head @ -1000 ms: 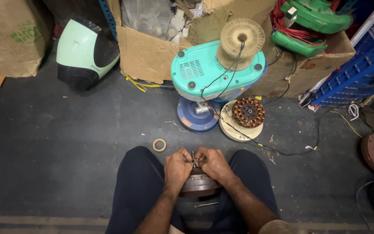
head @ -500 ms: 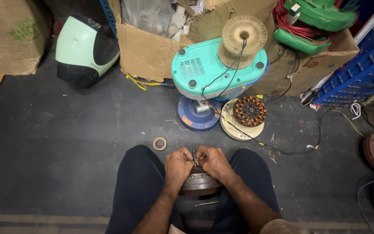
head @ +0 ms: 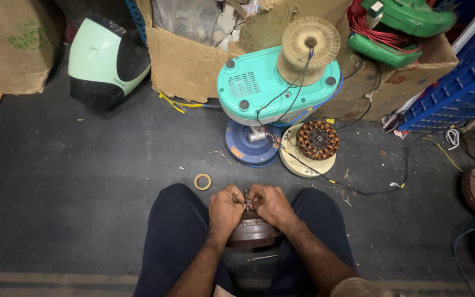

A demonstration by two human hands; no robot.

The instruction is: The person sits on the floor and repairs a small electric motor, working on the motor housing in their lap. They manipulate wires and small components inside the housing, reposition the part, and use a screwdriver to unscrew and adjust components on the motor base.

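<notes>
Nearest me, I see one round, dark metal motor housing [head: 253,232] lying flat between my knees, its short shaft pointing up toward twelve o'clock. My left hand [head: 225,210] and right hand [head: 273,205], two in all, each have a closed grip on the shaft top. Farther at twelve o'clock lie one tape ring [head: 202,181], one copper-wound stator [head: 318,139] and one teal winding machine [head: 277,85].

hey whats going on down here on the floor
A person sits on the dark floor with a round, dark metal motor housing between their legs. The left hand and right hand are pressed together on top of it, gripping something small at its centre; what exactly is hidden by the fingers. Ahead stand a teal machine carrying a wire spool, a copper-wound stator on a cream disc, and a small tape ring near the left knee.
</notes>
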